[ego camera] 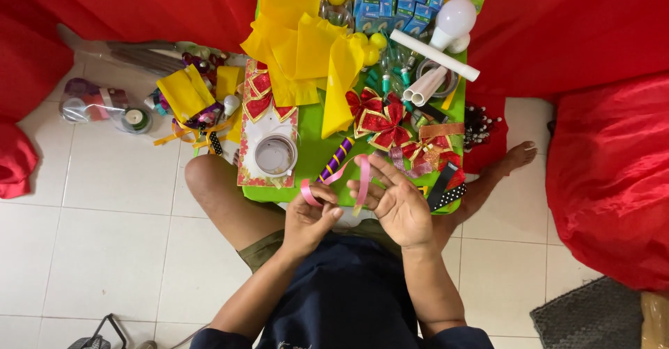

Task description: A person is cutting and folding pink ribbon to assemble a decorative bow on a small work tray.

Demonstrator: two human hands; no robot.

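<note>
Watching the head cam feed here. The left hand (pixel 306 220) is pinching one end of a pink ribbon (pixel 362 181), fingers closed narrow on it. The right hand (pixel 401 206) is sitting open, fingers spread wide, with the ribbon looping up and over its fingertips. So the ribbon is arching between both hands, just in front of the near edge of the green worktop (pixel 313 155).

Just beyond the fingers there's a purple stick with yellow stripes (pixel 337 158) lying on the worktop, and further out past the right fingers a red glittery bow (pixel 382 122). Off past the left fingers there's a round tape roll (pixel 274 155) sitting on a patterned card, and beyond that a pile of yellow tissue paper (pixel 303 42). A white bulb (pixel 454 20) and white tubes (pixel 432 70) are way at the far side. Red cloth (pixel 613 175) is bunched up off to the right of the hands.

My take on doing this loop well: I'm thinking keep the left pinch firm so the end isn't slipping, keep the ribbon flat rather than twisted as it's going over the right fingers, and hold tension even so the loop is staying round.
</note>
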